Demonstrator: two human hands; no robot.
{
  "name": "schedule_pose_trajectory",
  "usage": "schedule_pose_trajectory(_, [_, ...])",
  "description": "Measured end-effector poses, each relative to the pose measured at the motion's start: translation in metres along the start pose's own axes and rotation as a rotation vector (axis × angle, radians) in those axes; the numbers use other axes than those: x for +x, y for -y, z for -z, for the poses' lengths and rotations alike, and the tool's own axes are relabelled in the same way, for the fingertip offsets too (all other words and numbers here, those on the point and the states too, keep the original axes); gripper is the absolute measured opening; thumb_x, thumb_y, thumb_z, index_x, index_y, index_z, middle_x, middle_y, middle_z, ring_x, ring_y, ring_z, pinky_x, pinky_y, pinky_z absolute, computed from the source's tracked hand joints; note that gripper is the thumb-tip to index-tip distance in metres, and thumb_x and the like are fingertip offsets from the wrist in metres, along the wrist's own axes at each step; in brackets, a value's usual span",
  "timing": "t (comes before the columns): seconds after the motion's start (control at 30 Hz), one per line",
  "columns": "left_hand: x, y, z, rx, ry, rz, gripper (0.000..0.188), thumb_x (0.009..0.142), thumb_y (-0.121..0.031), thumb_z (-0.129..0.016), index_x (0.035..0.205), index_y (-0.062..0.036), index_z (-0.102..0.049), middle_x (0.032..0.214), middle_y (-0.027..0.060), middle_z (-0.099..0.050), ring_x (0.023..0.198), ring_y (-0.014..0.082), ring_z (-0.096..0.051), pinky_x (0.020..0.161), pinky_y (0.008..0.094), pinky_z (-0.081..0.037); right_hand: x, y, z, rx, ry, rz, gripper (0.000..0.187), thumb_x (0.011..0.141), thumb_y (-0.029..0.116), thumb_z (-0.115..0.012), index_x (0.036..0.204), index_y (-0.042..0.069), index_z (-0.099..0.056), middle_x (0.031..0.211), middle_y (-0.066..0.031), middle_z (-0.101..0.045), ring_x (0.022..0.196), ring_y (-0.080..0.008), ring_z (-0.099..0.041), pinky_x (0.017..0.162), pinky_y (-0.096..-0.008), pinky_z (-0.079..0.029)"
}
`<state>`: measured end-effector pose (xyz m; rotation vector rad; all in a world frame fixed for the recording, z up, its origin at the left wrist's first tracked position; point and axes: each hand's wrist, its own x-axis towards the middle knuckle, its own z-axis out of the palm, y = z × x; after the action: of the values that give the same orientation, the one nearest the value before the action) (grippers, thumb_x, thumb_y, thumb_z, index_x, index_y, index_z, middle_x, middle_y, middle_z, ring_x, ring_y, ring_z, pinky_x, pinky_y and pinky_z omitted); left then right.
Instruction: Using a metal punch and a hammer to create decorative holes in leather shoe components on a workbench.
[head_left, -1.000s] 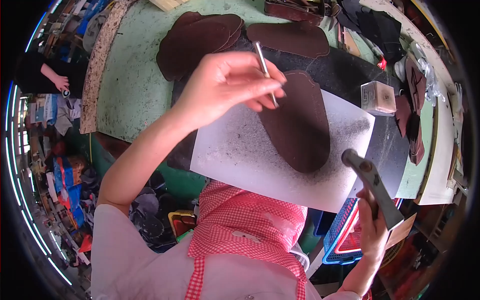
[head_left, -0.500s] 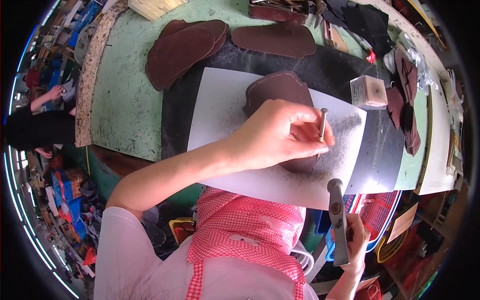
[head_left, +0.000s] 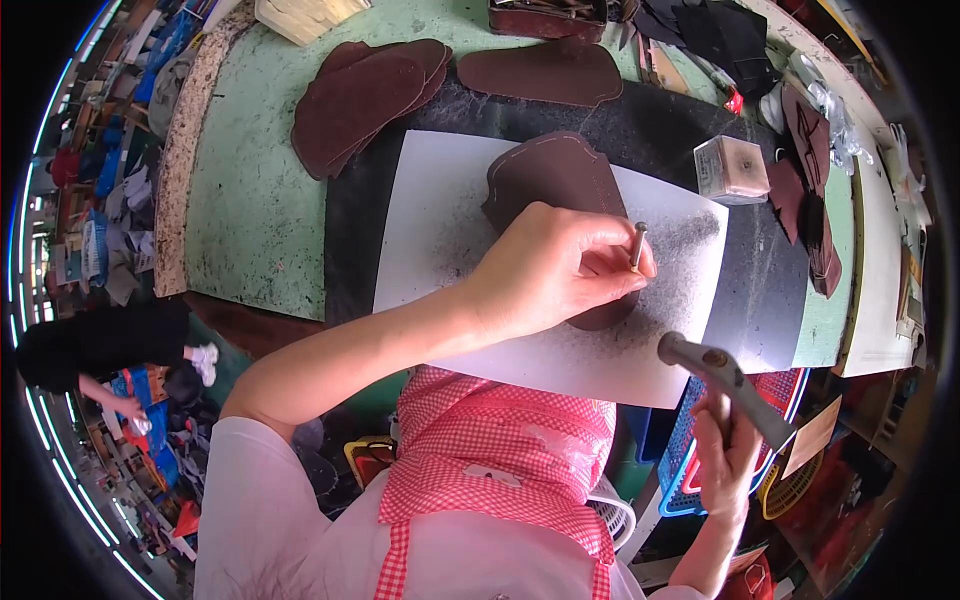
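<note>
My left hand (head_left: 560,262) pinches a slim metal punch (head_left: 638,243) that stands nearly upright over a dark brown leather piece (head_left: 556,172). Pale marks run along the leather's far edge, and my hand hides much of its middle. Beneath it lies a white sheet (head_left: 425,215) speckled with dark bits. Lower right, my right hand (head_left: 728,455) is closed round the handle of a hammer (head_left: 728,384). The hammer's metal head is beside the sheet's near right corner, apart from the punch.
A stack of brown leather pieces (head_left: 355,105) and a single piece (head_left: 540,75) lie beyond the sheet. A pale block (head_left: 732,170) sits on the black mat (head_left: 660,125). At the back is a tool box (head_left: 548,20). Another person (head_left: 100,345) bends at far left.
The hammer has turned in my right hand, its head now slanting to the right. My left hand with the punch has barely moved. The person at far left has moved nearer and bent down.
</note>
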<state>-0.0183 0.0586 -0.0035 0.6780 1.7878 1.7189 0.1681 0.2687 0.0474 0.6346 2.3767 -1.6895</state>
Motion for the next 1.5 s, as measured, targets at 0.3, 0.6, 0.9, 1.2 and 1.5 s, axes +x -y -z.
schedule_pose_trajectory(0.3, [-0.007, 0.000, -0.007, 0.521, -0.042, -0.356, 0.017, 0.080, -0.010, -0.072, 0.096, -0.0065, -0.068, 0.088, 0.0057, -0.069, 0.073, 0.0163, -0.068, 0.065, 0.0261, -0.054, 0.001, 0.042, 0.005, 0.049, -0.128, 0.243, 0.036, 0.087, 0.023, -0.061, 0.112, -0.004, -0.056, 0.087, -0.0077, -0.059, 0.060, -0.0092, -0.048, 0.054, -0.0219, -0.038])
schedule_pose_trajectory(0.6, [-0.002, 0.001, 0.001, 0.007, 0.027, -0.004, 0.009, 0.089, -0.001, -0.063, 0.097, 0.0022, -0.065, 0.091, 0.0050, -0.069, 0.090, 0.0098, -0.065, 0.083, 0.0240, -0.053, 0.025, 0.037, -0.001, -0.024, 0.013, 0.297, 0.046, 0.098, 0.039, -0.050, 0.117, -0.003, -0.049, 0.073, 0.0001, -0.046, 0.051, -0.0010, -0.031, 0.045, -0.0170, -0.023])
schedule_pose_trajectory(0.9, [-0.009, 0.001, 0.001, 0.132, -0.005, -0.022, 0.013, 0.085, -0.007, -0.069, 0.097, -0.0002, -0.066, 0.089, 0.0057, -0.071, 0.084, 0.0092, -0.068, 0.077, 0.0227, -0.055, 0.013, 0.043, -0.003, -0.006, -0.256, 0.373, 0.040, 0.097, 0.033, -0.050, 0.106, -0.005, -0.048, 0.063, -0.0034, -0.046, 0.046, -0.0055, -0.038, 0.040, -0.0186, -0.030])
schedule_pose_trajectory(1.2, [-0.008, -0.002, 0.005, 0.256, 0.039, -0.126, 0.012, 0.087, -0.005, -0.066, 0.098, 0.0009, -0.065, 0.089, 0.0059, -0.070, 0.085, 0.0098, -0.067, 0.078, 0.0234, -0.054, 0.021, 0.051, -0.007, -0.125, 0.021, 0.278, 0.038, 0.096, 0.033, -0.053, 0.109, -0.003, -0.055, 0.073, -0.0024, -0.051, 0.058, -0.0073, -0.042, 0.053, -0.0217, -0.032])
schedule_pose_trajectory(1.5, [-0.004, -0.003, 0.009, 0.044, 0.119, 0.059, 0.012, 0.089, -0.003, -0.063, 0.099, 0.0018, -0.064, 0.095, 0.0059, -0.069, 0.090, 0.0076, -0.064, 0.083, 0.0231, -0.053, 0.008, 0.036, 0.001, -0.149, -0.055, 0.313, 0.046, 0.098, 0.035, -0.051, 0.123, -0.004, -0.046, 0.073, -0.0005, -0.050, 0.052, -0.0015, -0.034, 0.046, -0.0160, -0.023])
